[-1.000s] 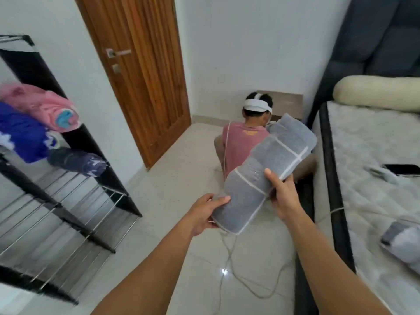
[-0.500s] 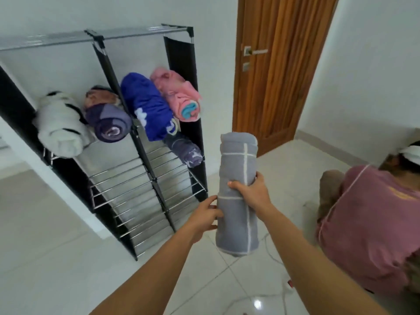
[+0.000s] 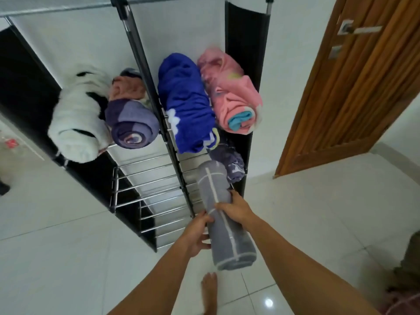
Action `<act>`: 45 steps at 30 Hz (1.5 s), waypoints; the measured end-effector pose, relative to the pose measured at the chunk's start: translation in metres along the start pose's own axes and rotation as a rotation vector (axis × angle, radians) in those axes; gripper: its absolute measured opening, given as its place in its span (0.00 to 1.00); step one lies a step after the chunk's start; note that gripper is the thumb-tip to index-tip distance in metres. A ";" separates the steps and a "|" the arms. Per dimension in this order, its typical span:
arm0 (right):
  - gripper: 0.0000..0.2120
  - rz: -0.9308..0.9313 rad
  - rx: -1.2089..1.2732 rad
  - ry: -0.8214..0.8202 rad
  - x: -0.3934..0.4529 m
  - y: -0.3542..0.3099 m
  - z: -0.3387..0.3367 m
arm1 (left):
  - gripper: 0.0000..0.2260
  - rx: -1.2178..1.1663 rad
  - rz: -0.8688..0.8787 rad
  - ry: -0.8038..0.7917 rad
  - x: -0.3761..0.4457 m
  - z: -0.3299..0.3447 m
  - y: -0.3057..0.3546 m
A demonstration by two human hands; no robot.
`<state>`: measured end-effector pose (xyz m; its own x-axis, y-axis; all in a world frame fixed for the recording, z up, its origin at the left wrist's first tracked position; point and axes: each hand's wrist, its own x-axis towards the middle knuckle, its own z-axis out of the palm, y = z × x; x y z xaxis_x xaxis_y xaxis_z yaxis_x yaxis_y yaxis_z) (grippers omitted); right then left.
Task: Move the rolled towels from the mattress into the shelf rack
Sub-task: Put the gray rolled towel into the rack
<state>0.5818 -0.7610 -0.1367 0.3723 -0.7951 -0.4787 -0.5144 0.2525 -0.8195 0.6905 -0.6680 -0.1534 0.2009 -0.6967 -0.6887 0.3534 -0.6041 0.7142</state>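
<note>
both hands (image 3: 218, 221) gripping grey rolled towel (image 3: 223, 220) at shelf rack (image 3: 145, 192).

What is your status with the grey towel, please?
Both hands, left and right, grip grey towel. Far end at shelf rack. Purple patterned roll beside.

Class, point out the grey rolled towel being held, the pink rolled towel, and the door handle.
grey rolled towel (image 3: 229, 242), head view, middle of the roll.
pink rolled towel (image 3: 229, 96), head view, its upper side.
door handle (image 3: 363, 30), head view, the lever.

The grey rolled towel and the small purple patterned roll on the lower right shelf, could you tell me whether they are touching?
Cannot tell. In the head view the grey rolled towel overlaps the purple patterned roll at its far end, with no gap visible, but overlap alone does not prove contact.
</note>
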 end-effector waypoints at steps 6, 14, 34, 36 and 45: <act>0.35 -0.065 -0.133 -0.005 0.109 -0.029 0.023 | 0.16 -0.074 0.059 0.090 0.091 -0.029 0.049; 0.24 -0.166 -0.164 0.044 0.199 -0.072 0.022 | 0.18 -0.217 0.214 0.210 0.182 -0.039 0.091; 0.15 -0.198 -0.124 0.197 0.179 -0.051 0.005 | 0.18 0.521 0.296 0.471 0.204 -0.023 0.114; 0.15 -0.204 -0.138 0.196 0.155 -0.041 -0.008 | 0.22 0.785 0.366 0.523 0.184 -0.014 0.107; 0.17 -0.064 -0.009 0.297 0.001 0.059 -0.069 | 0.22 1.075 0.491 0.291 0.068 0.066 0.032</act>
<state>0.4989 -0.7850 -0.1645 0.1626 -0.9362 -0.3117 -0.5048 0.1926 -0.8415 0.6548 -0.7600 -0.1693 0.3472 -0.9117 -0.2197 -0.7270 -0.4097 0.5511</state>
